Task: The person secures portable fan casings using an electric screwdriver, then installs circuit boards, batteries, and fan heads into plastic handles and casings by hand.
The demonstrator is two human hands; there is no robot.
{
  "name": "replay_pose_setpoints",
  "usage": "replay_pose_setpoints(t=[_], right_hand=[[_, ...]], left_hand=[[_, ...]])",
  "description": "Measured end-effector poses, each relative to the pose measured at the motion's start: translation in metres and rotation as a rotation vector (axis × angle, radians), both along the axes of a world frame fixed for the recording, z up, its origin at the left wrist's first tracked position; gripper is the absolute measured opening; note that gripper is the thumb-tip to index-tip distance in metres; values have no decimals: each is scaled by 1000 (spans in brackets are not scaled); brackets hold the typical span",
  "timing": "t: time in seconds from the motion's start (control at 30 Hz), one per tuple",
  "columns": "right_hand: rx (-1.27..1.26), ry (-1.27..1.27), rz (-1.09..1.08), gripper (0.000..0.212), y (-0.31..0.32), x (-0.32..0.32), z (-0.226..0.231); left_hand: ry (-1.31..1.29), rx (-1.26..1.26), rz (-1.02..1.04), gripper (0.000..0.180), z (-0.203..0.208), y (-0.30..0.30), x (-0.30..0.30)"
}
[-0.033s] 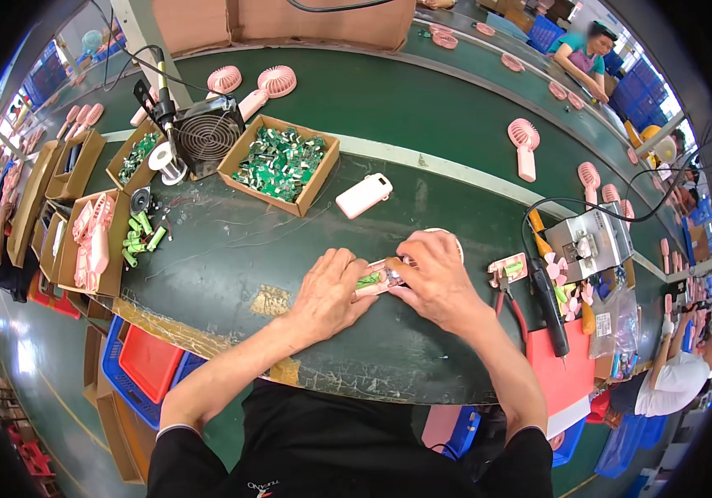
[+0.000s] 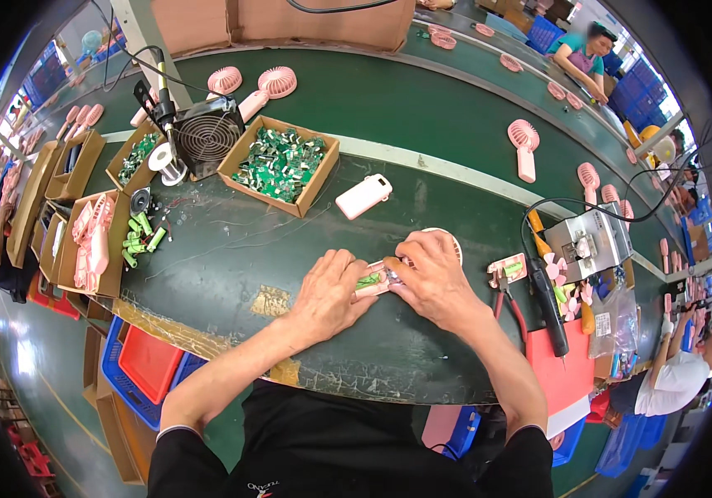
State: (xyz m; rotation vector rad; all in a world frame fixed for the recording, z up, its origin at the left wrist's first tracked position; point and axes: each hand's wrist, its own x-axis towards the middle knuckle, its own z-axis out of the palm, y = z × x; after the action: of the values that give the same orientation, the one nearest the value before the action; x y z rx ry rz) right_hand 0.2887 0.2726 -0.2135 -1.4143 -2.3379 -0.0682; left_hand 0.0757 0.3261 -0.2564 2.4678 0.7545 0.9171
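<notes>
A pink handheld fan (image 2: 384, 288) lies on the bench in front of me, its handle casing opened. Inside the handle shows a green cylindrical battery (image 2: 368, 281). My left hand (image 2: 329, 290) is closed on the handle's left end, thumb along the near side. At the fan-head end, my right hand (image 2: 435, 278) grips the fan, its fingertips pressed into the open casing. Most of the round head is covered by that hand, and the small parts under its fingertips cannot be made out. Beyond my hands rests a separate pink handle cover (image 2: 364, 196).
Left stand boxes of green circuit boards (image 2: 281, 164) and pink casings (image 2: 90, 241), loose green batteries (image 2: 142, 236), a solder spool (image 2: 168, 163) and a fume fan (image 2: 208, 137). Right lie red-handled pliers (image 2: 512, 311) and an electric screwdriver (image 2: 547, 303). A conveyor (image 2: 422, 116) carrying pink fans runs behind.
The fingers of my right hand have shifted very slightly at the open casing. My left hand and the fan stay in place.
</notes>
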Motion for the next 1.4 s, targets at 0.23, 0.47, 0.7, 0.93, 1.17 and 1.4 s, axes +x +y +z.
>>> replay_pose_setpoints(t=[0.23,0.47,0.7,0.93,1.17,1.4], right_hand=[[-35,-30,78,34,7,-1,0],[-56,-56,130,37,6,1,1],[46,167,128,35,2,10,-1],[-131,437,39,34,-9,1,0],[-296,481,69,27,-11,-3,7],[-154,495,-238,43,-35,-27,4]], left_hand=[[-36,-19,10,41,-6,-2,-1],[26,-63,-19,42,-4,3,-1],[378,-242,-45,42,21,-3,-8],[-244,-507,-98,36,27,-2,15],[-187,-504,-47,29,13,-12,28],[-257,-939,-1,22,8,-12,19]])
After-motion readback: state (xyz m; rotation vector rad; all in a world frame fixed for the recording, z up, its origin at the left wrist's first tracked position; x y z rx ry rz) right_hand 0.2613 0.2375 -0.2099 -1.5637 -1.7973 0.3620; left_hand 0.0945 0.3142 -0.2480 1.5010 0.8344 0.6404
